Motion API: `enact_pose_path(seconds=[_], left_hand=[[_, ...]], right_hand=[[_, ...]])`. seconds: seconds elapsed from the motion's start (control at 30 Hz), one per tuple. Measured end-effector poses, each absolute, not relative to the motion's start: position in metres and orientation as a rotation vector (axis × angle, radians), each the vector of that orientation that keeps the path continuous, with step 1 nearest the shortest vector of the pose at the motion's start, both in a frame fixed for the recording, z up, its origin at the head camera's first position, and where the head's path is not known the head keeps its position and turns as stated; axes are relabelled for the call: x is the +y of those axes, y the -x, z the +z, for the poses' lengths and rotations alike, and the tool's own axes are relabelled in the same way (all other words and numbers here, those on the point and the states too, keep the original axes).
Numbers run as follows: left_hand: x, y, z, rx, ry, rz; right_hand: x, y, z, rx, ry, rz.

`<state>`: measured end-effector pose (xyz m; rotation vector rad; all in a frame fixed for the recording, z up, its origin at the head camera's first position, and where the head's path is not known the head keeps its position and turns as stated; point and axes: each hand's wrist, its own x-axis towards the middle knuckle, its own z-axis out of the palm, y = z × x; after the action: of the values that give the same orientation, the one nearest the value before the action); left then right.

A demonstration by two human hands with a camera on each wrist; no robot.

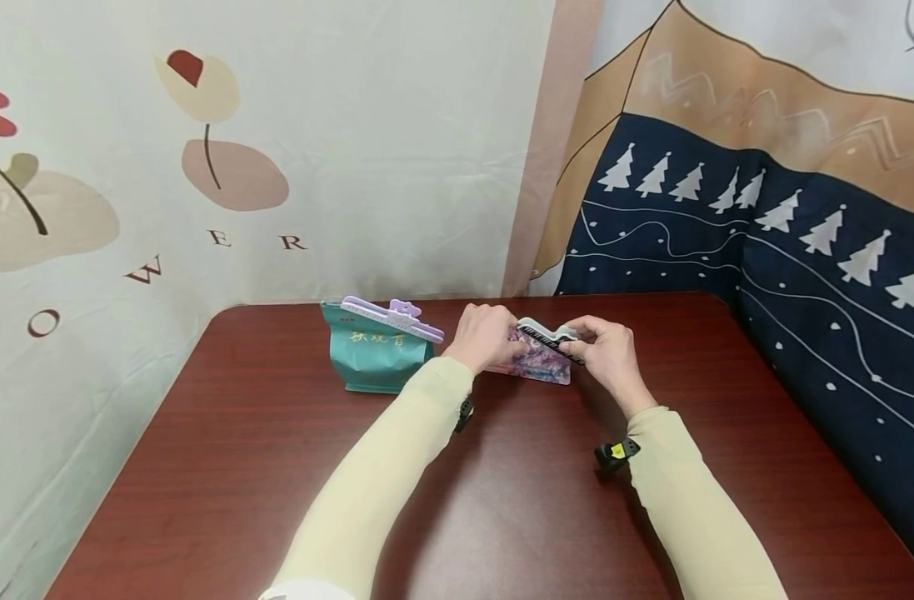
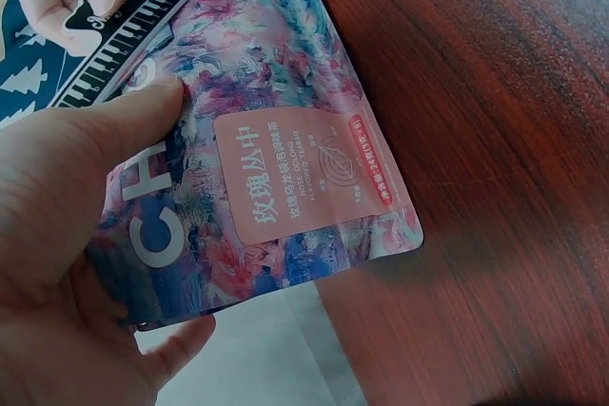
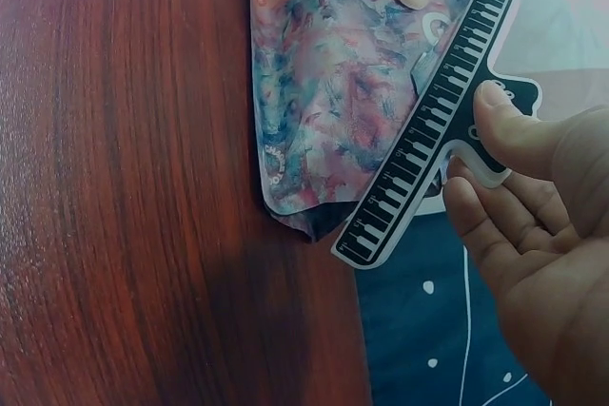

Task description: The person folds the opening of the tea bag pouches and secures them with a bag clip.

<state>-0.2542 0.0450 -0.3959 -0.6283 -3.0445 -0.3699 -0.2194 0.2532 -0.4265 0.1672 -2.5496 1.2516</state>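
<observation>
Item one: pink-and-blue tea pouch (image 1: 535,360), a flat foil pack with a salmon label panel. It stands at the far middle of the table (image 1: 501,500), about twelve o'clock from where I look on, its lower edge near or on the wood and its top held up between both hands.

Item two: piano-key clip (image 1: 550,337), a long black-and-white sealing clip with a pale handle. It lies along the pouch's top edge, slanting down toward three o'clock; in the right wrist view its bar crosses the pouch's corner. I judge it is set there because that edge is the pouch's mouth.

Item three: my left hand (image 1: 486,337). The thumb presses flat on the pouch's face and the fingers curl behind, gripping the pack on its nine o'clock side. I judge this steadies the pouch so the top stays level for the clip.

Item four: my right hand (image 1: 602,350). Thumb and fingers pinch the clip's handle at its three o'clock end, where squeezing would work the clip's mouth; whether the clip's bar is parted or closed on the foil I cannot tell.

Item five: green tea bag (image 1: 377,358), at nine o'clock of the pouch, just beside the left hand, standing upright. A lilac clip (image 1: 392,318) already lies across its top.

Item six: printed cloth backdrops (image 1: 277,167), hung behind the table's far edge and along its right side.
</observation>
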Motion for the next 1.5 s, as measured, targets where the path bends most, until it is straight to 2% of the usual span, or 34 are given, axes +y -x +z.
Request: enact_pose_path(seconds=[1.03, 1.5], left_hand=[[0.041, 0.252, -0.39, -3.045, 0.621, -0.388], [0.04, 0.244, -0.381, -2.994, 0.694, -0.46]], right_hand=[[0.25, 0.215, -0.413, -2.602, -0.186, 1.302], [0.252, 0.212, -0.41, -2.605, -0.257, 1.182]])
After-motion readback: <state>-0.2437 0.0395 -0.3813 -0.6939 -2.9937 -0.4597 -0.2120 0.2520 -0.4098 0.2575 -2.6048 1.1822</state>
